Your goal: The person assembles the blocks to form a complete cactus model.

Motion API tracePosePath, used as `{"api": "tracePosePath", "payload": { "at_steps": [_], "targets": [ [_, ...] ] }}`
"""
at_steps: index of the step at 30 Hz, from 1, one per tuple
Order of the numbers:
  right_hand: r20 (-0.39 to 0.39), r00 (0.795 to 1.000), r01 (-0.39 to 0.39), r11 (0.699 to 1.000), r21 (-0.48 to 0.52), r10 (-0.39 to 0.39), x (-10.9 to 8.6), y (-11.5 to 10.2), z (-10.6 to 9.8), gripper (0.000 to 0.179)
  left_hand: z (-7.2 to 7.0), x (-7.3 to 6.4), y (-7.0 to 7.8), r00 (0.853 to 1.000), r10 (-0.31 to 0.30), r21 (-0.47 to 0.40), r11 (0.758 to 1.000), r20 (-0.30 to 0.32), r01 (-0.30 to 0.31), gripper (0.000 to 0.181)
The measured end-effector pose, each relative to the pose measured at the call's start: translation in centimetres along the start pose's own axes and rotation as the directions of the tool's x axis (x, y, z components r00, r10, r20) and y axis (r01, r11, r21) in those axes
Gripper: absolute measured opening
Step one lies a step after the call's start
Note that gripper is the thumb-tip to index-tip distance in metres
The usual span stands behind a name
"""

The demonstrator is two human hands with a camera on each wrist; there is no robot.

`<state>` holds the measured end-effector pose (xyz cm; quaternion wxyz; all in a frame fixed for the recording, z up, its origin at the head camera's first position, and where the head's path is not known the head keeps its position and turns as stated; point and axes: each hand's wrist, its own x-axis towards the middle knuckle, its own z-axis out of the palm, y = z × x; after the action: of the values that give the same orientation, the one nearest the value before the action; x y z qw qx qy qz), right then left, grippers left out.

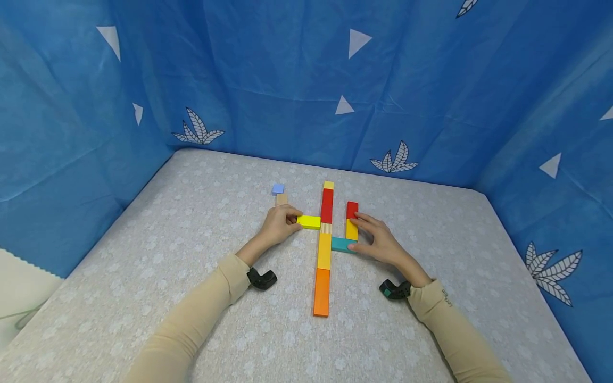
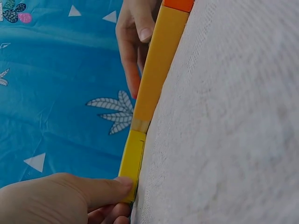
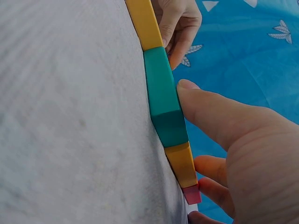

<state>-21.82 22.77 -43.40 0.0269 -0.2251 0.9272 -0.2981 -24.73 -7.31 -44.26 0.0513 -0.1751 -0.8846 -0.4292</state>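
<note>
A bright yellow block (image 1: 308, 222) lies crosswise with its right end against the long row of blocks. My left hand (image 1: 281, 224) pinches its left end; the thumb (image 2: 122, 183) shows on it in the left wrist view, while the other fingers are partly hidden. To the right of the row lies a teal block (image 1: 341, 244), its left end meeting the row. My right hand (image 1: 381, 239) rests there, thumb at the teal block and loosely bent fingers along the right side of an orange-yellow block (image 1: 351, 229) and a red block (image 1: 352, 208).
The row runs away from me: an orange block (image 1: 322, 293), a yellow-orange block (image 1: 324, 251), a plain wood piece (image 1: 325, 228), red (image 1: 326, 206) and pale yellow (image 1: 328, 185) ends. Beyond my left hand lie a tan block (image 1: 282, 199) and a small blue block (image 1: 278, 189). Blue curtains border the table.
</note>
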Motion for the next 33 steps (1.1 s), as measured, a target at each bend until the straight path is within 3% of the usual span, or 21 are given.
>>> {"api": "tracePosePath", "payload": {
  "at_steps": [11, 15, 19, 26, 33],
  "targets": [
    [-0.007, 1.000, 0.002, 1.000, -0.003, -0.002, -0.1, 0.2, -0.1, 0.074, -0.1, 0.2, 0.3, 1.000, -0.003, 0.015, 1.000, 0.008, 0.003, 0.037],
    [-0.007, 1.000, 0.008, 1.000, 0.009, -0.008, -0.2, 0.1, 0.0, 0.074, -1.1, 0.4, 0.7, 1.000, -0.003, 0.028, 1.000, -0.014, 0.003, 0.040],
    [-0.008, 1.000, 0.013, 1.000, 0.008, -0.012, -0.2, 0.1, 0.0, 0.074, -2.9, 0.7, 0.8, 0.999, -0.023, -0.028, 0.999, -0.039, 0.022, 0.044],
    [-0.006, 1.000, 0.010, 1.000, 0.015, -0.010, -0.2, 0.2, 0.1, 0.074, -5.2, 1.1, -0.7, 0.990, -0.142, -0.084, 0.986, 0.008, 0.142, 0.059],
    [-0.003, 1.000, 0.014, 1.000, 0.016, -0.014, 0.0, 0.2, 0.1, 0.073, -6.0, 1.9, -2.3, 0.951, -0.273, -0.054, 0.957, 0.145, 0.283, 0.070]
  ]
}}
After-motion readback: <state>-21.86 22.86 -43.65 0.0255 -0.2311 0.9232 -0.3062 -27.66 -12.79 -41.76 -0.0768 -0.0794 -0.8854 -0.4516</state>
